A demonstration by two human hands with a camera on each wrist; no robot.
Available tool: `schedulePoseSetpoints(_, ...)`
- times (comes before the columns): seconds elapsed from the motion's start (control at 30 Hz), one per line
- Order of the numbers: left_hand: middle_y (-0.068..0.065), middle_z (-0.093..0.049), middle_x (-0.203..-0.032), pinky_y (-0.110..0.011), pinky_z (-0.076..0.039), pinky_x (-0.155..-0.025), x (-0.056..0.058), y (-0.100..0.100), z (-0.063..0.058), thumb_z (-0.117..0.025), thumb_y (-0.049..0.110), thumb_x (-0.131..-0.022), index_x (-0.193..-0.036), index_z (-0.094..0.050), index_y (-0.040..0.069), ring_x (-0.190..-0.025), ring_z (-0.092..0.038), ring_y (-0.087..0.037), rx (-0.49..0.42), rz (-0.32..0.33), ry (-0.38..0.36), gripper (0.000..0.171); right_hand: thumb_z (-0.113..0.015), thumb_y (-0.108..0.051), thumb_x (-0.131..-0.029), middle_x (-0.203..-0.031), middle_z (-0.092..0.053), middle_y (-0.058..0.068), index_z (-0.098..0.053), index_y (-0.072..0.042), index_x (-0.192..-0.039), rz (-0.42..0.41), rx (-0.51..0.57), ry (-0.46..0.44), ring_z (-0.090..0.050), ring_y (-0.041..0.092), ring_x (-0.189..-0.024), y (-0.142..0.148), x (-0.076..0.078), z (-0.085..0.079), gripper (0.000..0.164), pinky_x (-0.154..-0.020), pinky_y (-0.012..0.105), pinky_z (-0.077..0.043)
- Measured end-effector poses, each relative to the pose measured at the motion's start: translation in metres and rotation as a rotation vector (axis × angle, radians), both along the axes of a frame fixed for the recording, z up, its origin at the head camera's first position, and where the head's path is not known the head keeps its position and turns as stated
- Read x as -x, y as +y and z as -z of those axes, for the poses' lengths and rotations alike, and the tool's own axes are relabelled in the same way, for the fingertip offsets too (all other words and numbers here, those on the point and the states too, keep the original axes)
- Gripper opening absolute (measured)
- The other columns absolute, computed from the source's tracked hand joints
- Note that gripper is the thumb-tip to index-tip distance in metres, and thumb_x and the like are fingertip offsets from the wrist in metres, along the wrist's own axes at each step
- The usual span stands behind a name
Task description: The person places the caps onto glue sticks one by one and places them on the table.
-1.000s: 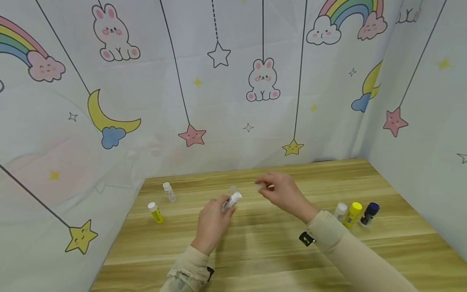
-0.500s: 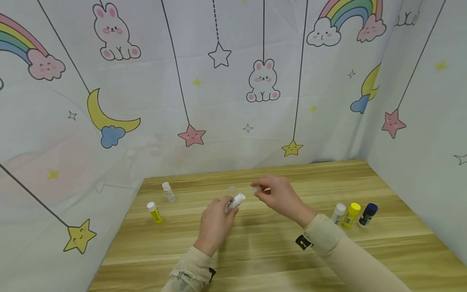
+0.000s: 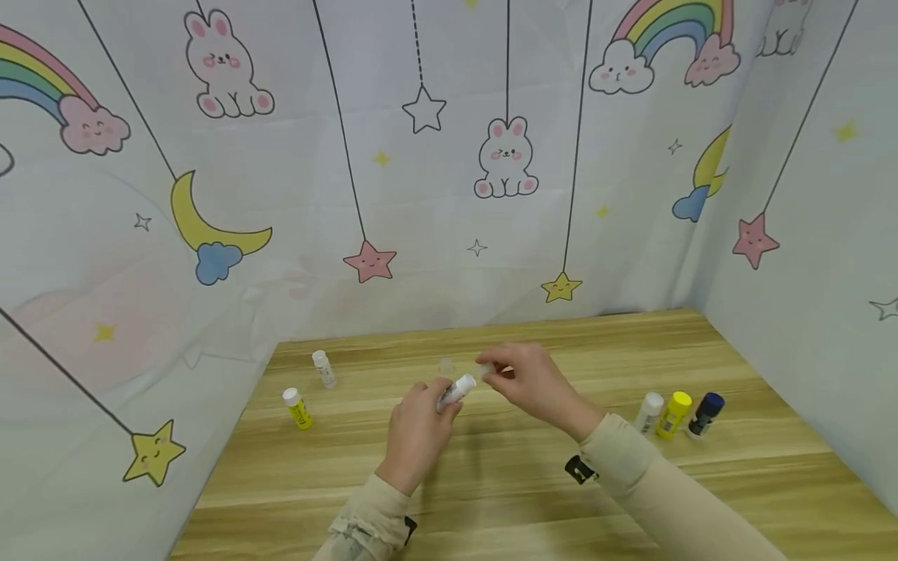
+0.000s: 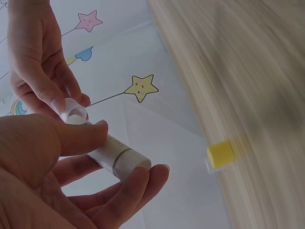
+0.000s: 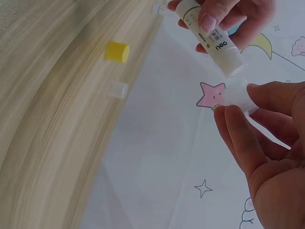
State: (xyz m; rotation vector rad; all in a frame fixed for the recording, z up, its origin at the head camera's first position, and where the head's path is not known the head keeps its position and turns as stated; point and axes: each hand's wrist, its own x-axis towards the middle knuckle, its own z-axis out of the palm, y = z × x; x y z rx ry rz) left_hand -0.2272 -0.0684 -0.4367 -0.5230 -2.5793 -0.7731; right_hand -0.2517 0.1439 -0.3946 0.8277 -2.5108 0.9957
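Note:
In my left hand (image 3: 421, 428) I grip a white glue stick (image 5: 209, 36) marked "deli", tilted with its uncapped end towards the right hand. My right hand (image 3: 540, 386) pinches a translucent white cap (image 5: 238, 98) between thumb and fingers. The cap sits right at the stick's uncapped end, nearly in line with it, a small gap showing in the right wrist view. On the table beyond the hands lie a yellow cap (image 5: 117, 52) and another translucent cap (image 5: 117, 89). The left hand hides the yellow cap in the head view.
At the table's left stand a white glue stick (image 3: 324, 369) and a yellow one with a white top (image 3: 298, 409). To the right are a white (image 3: 649, 413), a yellow (image 3: 674, 414) and a dark blue glue stick (image 3: 706, 415). A printed cloth (image 3: 435, 296) encloses the wooden table (image 3: 491, 499).
My right hand has moved left and slightly down with the cap, closing on the stick. The left hand has shifted a little right, tipping the glue stick further over.

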Motion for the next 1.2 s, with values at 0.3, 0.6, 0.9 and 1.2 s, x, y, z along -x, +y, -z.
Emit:
schedulePoseSetpoints(0.3,-0.004,-0.063,-0.083,-0.029,-0.044,-0.05,-0.0017,0.0009,0.0016,-0.08,0.023,-0.089,-0.11,-0.072,0.014,-0.062,-0.053,-0.012,0.0,0.002,-0.002,0.024,-0.075,-0.005,-0.09,-0.104,-0.073,0.002,-0.076,-0.009,-0.111,-0.017,0.015,-0.005,-0.067,0.005,-0.083,-0.0043,-0.0019,0.0047,0.021,-0.071,0.018,-0.055)
schedulePoseSetpoints(0.6,-0.003,-0.062,-0.081,-0.028,-0.043,-0.05,-0.0028,0.0012,0.0025,-0.082,0.022,-0.086,-0.108,-0.073,0.014,-0.06,-0.052,-0.012,0.002,0.015,0.052,0.025,-0.074,-0.007,-0.092,-0.101,-0.072,-0.001,-0.076,-0.011,-0.111,-0.027,0.012,-0.001,-0.065,0.004,-0.082,-0.0057,-0.0032,0.0072,0.019,-0.072,0.018,-0.055)
schedulePoseSetpoints(0.9,-0.005,-0.063,-0.083,-0.028,-0.045,-0.051,-0.003,0.0028,0.0018,-0.081,0.022,-0.087,-0.111,-0.073,0.013,-0.06,-0.052,-0.012,0.006,0.01,0.045,0.027,-0.072,-0.01,-0.094,-0.102,-0.072,-0.002,-0.075,-0.011,-0.112,-0.042,-0.001,-0.006,-0.065,0.004,-0.083,-0.0084,-0.0047,0.0049,0.018,-0.073,0.019,-0.056)
schedulePoseSetpoints(1.2,-0.007,-0.063,-0.085,-0.032,-0.049,-0.055,-0.0041,0.004,0.0015,-0.082,0.021,-0.086,-0.109,-0.073,0.011,-0.064,-0.057,-0.016,0.0,0.005,0.077,0.027,-0.072,-0.01,-0.095,-0.102,-0.072,-0.002,-0.076,-0.011,-0.112,-0.033,-0.01,0.0,-0.066,0.004,-0.082,-0.0088,-0.0063,0.0048,0.018,-0.072,0.019,-0.055)
